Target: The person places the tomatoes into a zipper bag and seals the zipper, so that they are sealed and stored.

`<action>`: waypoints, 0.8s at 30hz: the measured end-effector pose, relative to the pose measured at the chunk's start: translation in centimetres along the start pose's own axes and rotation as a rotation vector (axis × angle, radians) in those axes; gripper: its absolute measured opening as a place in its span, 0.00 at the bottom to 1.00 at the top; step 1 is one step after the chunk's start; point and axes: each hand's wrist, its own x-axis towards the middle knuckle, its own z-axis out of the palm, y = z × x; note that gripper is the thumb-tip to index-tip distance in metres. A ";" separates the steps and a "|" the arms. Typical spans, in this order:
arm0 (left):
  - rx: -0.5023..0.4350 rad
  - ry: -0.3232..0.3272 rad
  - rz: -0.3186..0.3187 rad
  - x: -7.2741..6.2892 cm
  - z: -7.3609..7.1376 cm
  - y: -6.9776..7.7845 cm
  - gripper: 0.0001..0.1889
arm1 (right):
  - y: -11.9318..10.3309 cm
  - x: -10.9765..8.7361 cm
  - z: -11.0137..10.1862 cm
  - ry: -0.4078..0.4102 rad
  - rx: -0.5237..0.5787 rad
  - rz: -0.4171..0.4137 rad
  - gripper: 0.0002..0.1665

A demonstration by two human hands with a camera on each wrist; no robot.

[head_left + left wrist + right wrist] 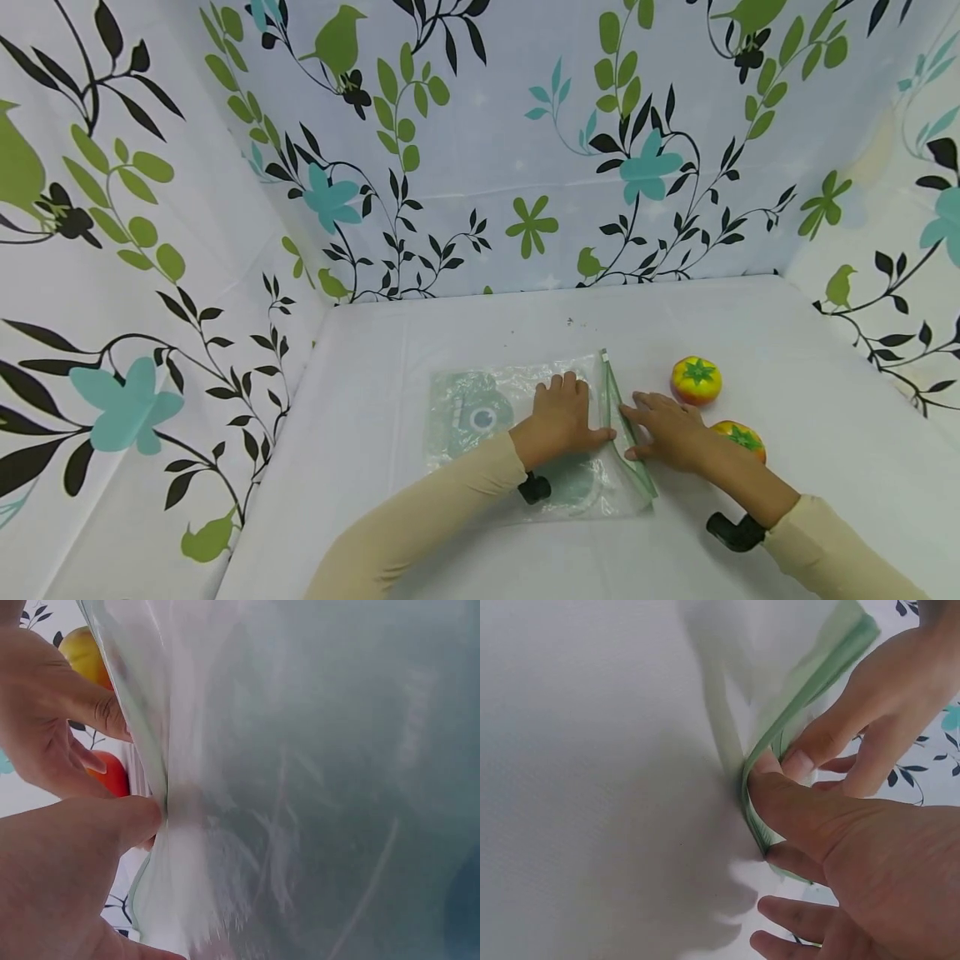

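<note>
Bare right hand (663, 433): lower right of centre, thumb and finger clamped on the green strip (609, 390) edging a clear plastic bag (468, 392)
Bare left hand (557, 421): fingers apart over the plastic, thumb against that strip
Bag: lower centre, on the white tabletop (382, 383)
Yellow-red, green-topped round fruits: one partly behind the right forearm (738, 483), another (696, 381) farther up

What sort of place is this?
Probably a makeshift filming booth: printed sheets surround a plain white work surface, and a black wrist-worn device, likely a camera, is visible.
</note>
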 end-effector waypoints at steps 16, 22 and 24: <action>-0.084 -0.002 -0.020 -1.3 -0.5 -2.4 0.45 | 0.0 0.1 0.1 -0.032 -0.007 0.012 0.46; -0.168 -0.024 -0.025 -1.7 -0.7 -3.6 0.43 | 0.0 0.1 0.0 -0.040 -0.011 0.013 0.46; -0.207 -0.042 -0.015 -1.8 -0.6 -4.2 0.43 | 0.0 0.0 0.0 -0.041 -0.013 0.010 0.45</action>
